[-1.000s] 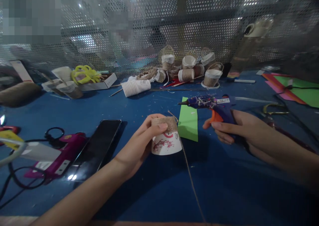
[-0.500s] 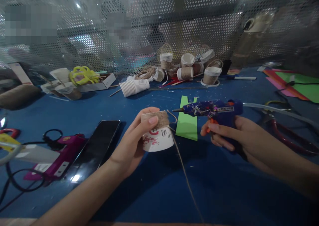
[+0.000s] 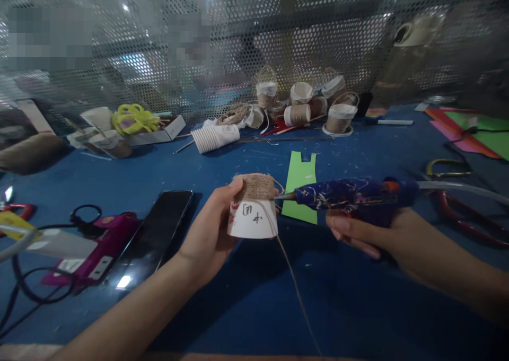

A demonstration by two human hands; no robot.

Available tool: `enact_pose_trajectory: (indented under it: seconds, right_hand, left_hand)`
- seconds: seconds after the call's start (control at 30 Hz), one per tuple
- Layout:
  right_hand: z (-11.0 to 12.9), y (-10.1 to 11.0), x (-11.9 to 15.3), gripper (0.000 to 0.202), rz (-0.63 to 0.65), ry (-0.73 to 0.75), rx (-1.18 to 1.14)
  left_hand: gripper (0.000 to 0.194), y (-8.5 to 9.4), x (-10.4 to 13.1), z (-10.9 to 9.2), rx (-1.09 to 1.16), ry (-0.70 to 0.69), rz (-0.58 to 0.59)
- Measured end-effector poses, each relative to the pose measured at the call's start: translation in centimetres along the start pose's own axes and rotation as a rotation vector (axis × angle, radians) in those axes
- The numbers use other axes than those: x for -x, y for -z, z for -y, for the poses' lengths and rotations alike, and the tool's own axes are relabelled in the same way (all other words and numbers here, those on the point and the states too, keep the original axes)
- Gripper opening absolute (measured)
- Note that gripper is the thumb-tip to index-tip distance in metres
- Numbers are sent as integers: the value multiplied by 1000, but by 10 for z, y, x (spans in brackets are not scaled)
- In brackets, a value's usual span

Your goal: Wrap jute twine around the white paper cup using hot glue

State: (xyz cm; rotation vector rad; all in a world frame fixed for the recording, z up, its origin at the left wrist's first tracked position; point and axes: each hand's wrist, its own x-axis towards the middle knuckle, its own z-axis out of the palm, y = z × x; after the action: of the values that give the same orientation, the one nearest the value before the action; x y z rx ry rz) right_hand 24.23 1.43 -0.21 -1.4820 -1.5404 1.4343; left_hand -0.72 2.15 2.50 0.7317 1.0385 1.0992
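An upside-down paper cup (image 3: 254, 220), its upper part wrapped in brown twine, is held from the left side by my left hand (image 3: 210, 228). From the cup's right side a loose strand of twine (image 3: 295, 287) runs down toward the near table edge. My right hand (image 3: 369, 234) grips a blue glue gun (image 3: 345, 194) with its fingers round the handle. The gun's metal nozzle points left and meets the right side of the cup at the lower edge of the wrapping. Behind the nozzle lies a notched green paper piece (image 3: 300, 183).
A phone (image 3: 159, 228) and a purple power strip (image 3: 97, 249) with cables lie at left. Stacked cups (image 3: 214, 138) and twine-wrapped little baskets (image 3: 340, 118) line the back. Red-handled scissors (image 3: 465, 223) and coloured paper (image 3: 485, 133) are at right.
The glue gun has moved down, its nozzle now at the cup. The cup has turned in my left hand, shifting its printed marks leftward, and my thumb has moved to its left edge.
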Motion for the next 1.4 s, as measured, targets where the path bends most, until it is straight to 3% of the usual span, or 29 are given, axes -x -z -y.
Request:
enact_pose_trajectory:
  seconds: [0.37,0.93,1.1,1.27,1.4]
  right_hand:
    - [-4,1,2,63,-10,-46,176]
    - [-1,-2,2,47,-76,12,189]
    - [-5,-1,1,52,-122,51,200]
    - [-3,0,3,53,-199,84,289]
    - [-5,2,3,49,-198,34,343]
  left_hand:
    - [40,-3,2,-3,4,11,48]
    - [37,0,0,1,33,22,102]
    - [34,0,2,5,10,40,22]
    - [32,1,2,7,25,3,48]
    - [36,0,3,7,14,-11,-8]
